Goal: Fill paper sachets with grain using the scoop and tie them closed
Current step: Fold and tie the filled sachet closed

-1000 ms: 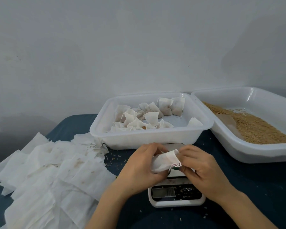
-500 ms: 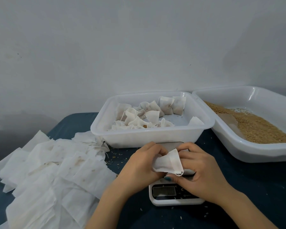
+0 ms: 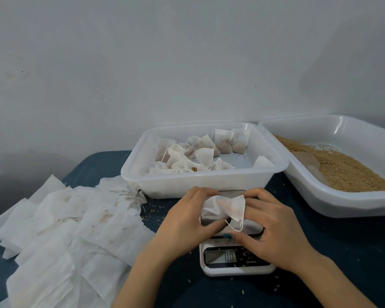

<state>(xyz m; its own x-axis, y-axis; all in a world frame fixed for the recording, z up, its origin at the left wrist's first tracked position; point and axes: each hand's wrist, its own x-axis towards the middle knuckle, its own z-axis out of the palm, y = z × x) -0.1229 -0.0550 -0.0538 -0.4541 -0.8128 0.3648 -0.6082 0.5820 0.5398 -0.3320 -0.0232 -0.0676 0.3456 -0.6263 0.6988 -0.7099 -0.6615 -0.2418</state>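
- A plain, matte grey-white wall fills the upper half of the view.
- A table covered in dark blue cloth runs along the bottom.
- Flat, empty paper sachets, thin, white, square-cut and faintly stained, overlap in a loose spread across the table's left side.
- A smooth, glossy white plastic tray with rounded corners sits at the table's far right and runs past the right edge of the view. It holds a sloped bed of small tan grain.
- A second white plastic tub, squarish with a rolled rim, stands at the middle of the far edge, just beside the grain tray. It holds a heap of filled sachets, puffy, creased and gathered at their necks.
- The left hand has its fingers curled around the left end of one sachet.
- The right hand pinches the same sachet's right end, thumb tucked beneath it.
- A small white digital scale with a dark display panel sits in front of the tub, partly hidden by both hands.
- The held sachet, crumpled soft white paper, is above the scale's platform; whether it touches the scale cannot be told.
- A thin white string loop hangs from the sachet.
- Loose grains dot the cloth by the tub's near left corner.
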